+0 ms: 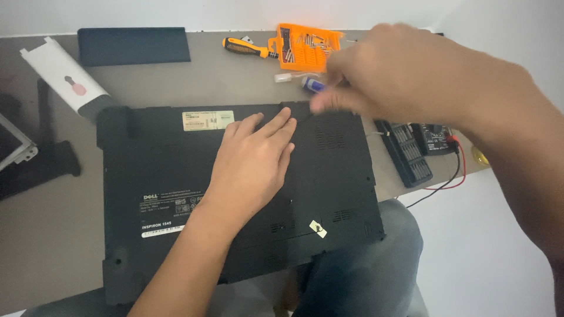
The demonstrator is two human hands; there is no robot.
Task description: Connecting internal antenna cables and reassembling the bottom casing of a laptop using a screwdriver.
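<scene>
We are pressing our left hand [252, 167], fingers flat and open, on the upturned black laptop [176, 194]; our right hand [399, 76] is pinching a thin tool, blurred, at its rear edge, bottom panel not yet off

Upturned black laptop [176, 194] on grey table [53, 235], left hand [252, 164] flat on its base, right hand [388, 76] blurred at one o'clock pinching a thin tool, orange bit case [305, 47] at twelve.

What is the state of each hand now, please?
Left hand: open, flat on the black laptop.
Right hand: fingers pinched over the laptop's far edge; too blurred to tell what it holds.
</scene>
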